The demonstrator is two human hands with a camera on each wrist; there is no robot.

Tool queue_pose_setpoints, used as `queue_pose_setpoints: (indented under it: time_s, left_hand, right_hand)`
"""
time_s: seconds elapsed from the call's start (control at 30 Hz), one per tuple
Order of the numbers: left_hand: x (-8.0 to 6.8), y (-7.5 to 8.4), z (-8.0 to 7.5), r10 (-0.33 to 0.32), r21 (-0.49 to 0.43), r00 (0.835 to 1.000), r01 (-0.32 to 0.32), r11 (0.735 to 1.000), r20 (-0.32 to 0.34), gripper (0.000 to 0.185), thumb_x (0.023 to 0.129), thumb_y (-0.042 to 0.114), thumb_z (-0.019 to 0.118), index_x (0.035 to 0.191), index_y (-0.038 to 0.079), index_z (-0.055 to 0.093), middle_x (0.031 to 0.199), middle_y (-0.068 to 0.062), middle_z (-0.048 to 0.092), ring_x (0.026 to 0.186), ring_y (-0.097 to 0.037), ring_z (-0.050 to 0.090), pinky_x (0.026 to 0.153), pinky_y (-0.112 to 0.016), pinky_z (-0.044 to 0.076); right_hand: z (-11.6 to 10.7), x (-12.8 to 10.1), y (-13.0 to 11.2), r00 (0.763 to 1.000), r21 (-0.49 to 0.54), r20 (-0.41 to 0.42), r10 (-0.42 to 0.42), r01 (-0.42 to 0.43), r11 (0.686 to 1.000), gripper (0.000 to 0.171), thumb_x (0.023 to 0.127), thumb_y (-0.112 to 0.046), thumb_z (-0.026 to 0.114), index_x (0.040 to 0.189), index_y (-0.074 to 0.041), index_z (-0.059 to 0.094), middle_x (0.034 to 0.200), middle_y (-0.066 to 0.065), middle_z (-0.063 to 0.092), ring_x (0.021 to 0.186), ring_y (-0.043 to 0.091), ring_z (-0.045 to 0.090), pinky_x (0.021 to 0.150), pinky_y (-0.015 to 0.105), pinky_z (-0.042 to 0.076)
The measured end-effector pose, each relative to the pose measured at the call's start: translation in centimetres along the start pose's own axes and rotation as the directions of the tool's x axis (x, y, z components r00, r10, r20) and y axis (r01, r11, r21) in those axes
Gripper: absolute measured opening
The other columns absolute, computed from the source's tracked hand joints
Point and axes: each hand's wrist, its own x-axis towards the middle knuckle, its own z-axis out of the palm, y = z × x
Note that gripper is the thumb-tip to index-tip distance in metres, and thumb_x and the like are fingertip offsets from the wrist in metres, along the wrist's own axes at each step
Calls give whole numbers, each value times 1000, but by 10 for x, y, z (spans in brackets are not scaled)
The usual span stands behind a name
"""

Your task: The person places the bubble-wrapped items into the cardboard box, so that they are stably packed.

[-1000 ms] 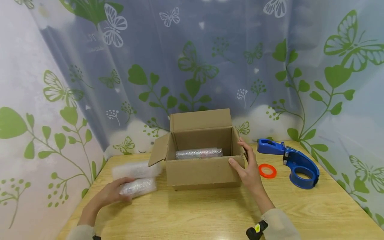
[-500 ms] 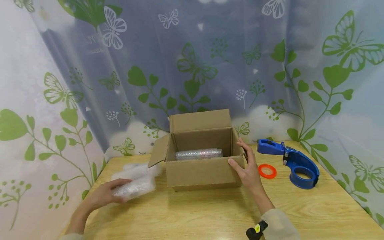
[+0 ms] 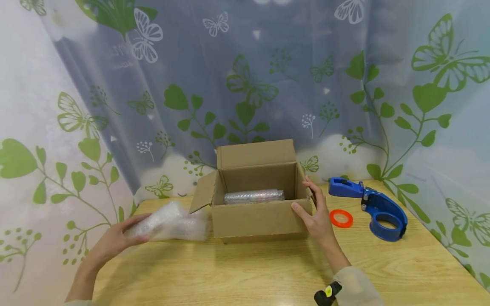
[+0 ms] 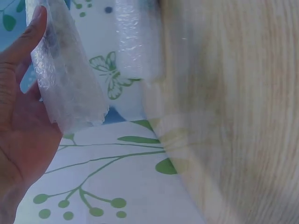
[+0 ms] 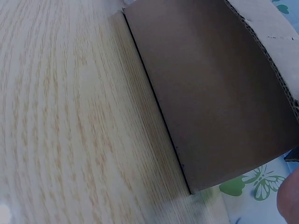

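An open cardboard box (image 3: 260,222) stands mid-table, and a bubble-wrapped package (image 3: 254,196) lies inside it. At its front right corner my right hand (image 3: 319,223) grips the wall, thumb on the front and fingers over the right side. The right wrist view shows the box front (image 5: 210,93) with a fingertip (image 5: 290,198) at the edge. To the left, my left hand (image 3: 111,242) holds another bubble-wrapped package (image 4: 70,79), tilted and raised off the table. A further wrapped package (image 3: 189,228), blurred, lies between it and the box.
A blue tape dispenser (image 3: 383,212) sits on the table (image 3: 260,272) at the right. Beside it lies a red-orange tape ring (image 3: 341,218). The box's left flap (image 3: 203,191) sticks outward and its rear flap (image 3: 255,154) stands up. A patterned curtain (image 3: 245,63) hangs behind.
My left hand has moved left and slightly up with the wrapped package, tilting it and lifting it from the table's front. My right hand and the box have stayed put.
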Motion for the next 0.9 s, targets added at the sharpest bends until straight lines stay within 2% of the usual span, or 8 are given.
queue_pose_setpoints:
  time_s: [0.1, 0.2, 0.33, 0.43, 0.57, 0.77, 0.9]
  left_hand:
    - [-2, 4, -7, -7, 9, 1000, 8, 1000, -31, 73, 97, 42, 75, 159, 18, 45, 159, -28, 42, 136, -57, 45, 99, -69, 47]
    - [-2, 9, -12, 0, 14, 999, 1, 1000, -42, 73, 98, 41, 73, 160, 17, 43, 160, -28, 40, 136, -58, 45, 97, -70, 47]
    - [-1, 17, -17, 12, 22, 999, -11, 1000, -53, 73, 99, 40, 72, 162, 20, 41, 158, -28, 42, 134, -58, 46, 95, -68, 49]
    - [2, 24, -20, 26, 35, 997, -24, 999, -68, 72, 99, 39, 73, 161, 20, 42, 156, -29, 45, 133, -58, 47, 95, -67, 50]
    - [6, 34, -23, 59, 39, 993, -55, 998, -100, 71, 98, 37, 75, 159, 19, 45, 154, -24, 50, 134, -54, 48, 95, -63, 51]
    - [11, 53, -26, 71, 41, 987, -66, 997, -142, 69, 97, 39, 76, 157, 23, 46, 155, -17, 52, 135, -46, 50, 92, -48, 53]
    - [16, 65, -23, 70, 16, 986, -68, 998, -150, 70, 97, 43, 75, 158, 24, 47, 158, -15, 49, 137, -44, 49, 94, -48, 52]
  right_hand:
    - [0, -1, 1, 1000, 0, 1, -1, 1, 1000, 64, 95, -2, 72, 152, -10, 45, 170, 2, 29, 157, 24, 22, 124, 60, 18]
    - [1, -1, -5, 1000, -1, -3, 11, -11, 1000, 62, 95, 0, 71, 151, -6, 44, 170, 5, 29, 158, 27, 21, 124, 61, 17]
    - [1, -1, -7, 1000, -3, -7, 17, -17, 1000, 64, 94, 2, 71, 151, -4, 43, 170, 7, 29, 157, 29, 21, 124, 62, 17]
    - [1, 0, -2, 1000, -4, -6, 10, -10, 1000, 63, 95, -1, 72, 151, -7, 44, 170, 4, 30, 157, 26, 22, 124, 61, 17]
    - [1, 0, 0, 1000, -7, -5, 8, -8, 1000, 61, 96, -3, 72, 151, -9, 45, 170, 3, 30, 158, 23, 21, 125, 61, 16]
    - [1, 1, 0, 1000, -4, -7, 7, -7, 1000, 65, 93, 0, 73, 151, -7, 44, 169, 6, 30, 158, 27, 21, 124, 61, 18]
    - [1, 1, -1, 1000, 6, -11, 7, -7, 1000, 66, 93, 1, 73, 152, -8, 44, 169, 4, 30, 157, 27, 22, 124, 61, 18]
